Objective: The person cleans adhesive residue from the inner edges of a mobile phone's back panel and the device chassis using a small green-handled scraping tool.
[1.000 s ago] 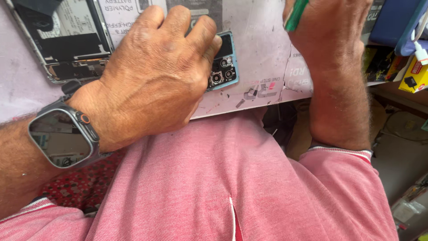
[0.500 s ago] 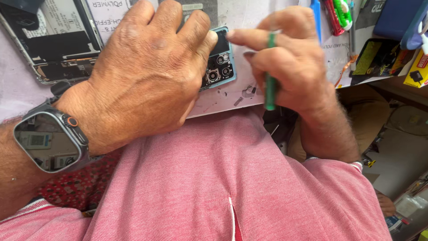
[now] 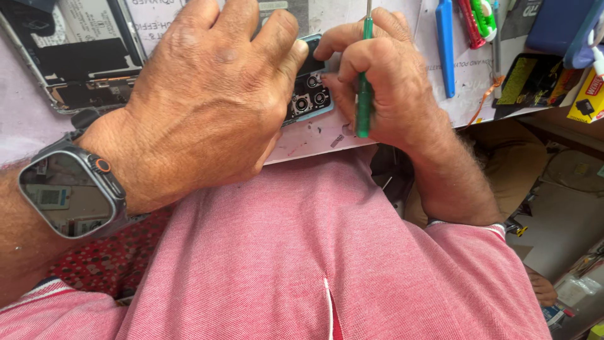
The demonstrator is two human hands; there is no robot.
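Centrally, the left hand (image 3: 207,107) pressed flat on the phone (image 3: 309,94) (thin, rigid, fragile; best held by its edges); right-hand fingers (image 3: 352,56) clamped a green screwdriver (image 3: 363,94) at three o'clock.

Your left hand (image 3: 207,107) presses flat over a blue-edged phone (image 3: 309,94) lying camera-side up on the white work mat (image 3: 314,135), a large smartwatch (image 3: 69,192) on that wrist. Your right hand (image 3: 384,82) grips a green-handled screwdriver (image 3: 363,94) upright, just beside the phone's lenses. An opened phone (image 3: 69,63) lies at upper left; a blue pry tool (image 3: 445,47) rests near the right hand.
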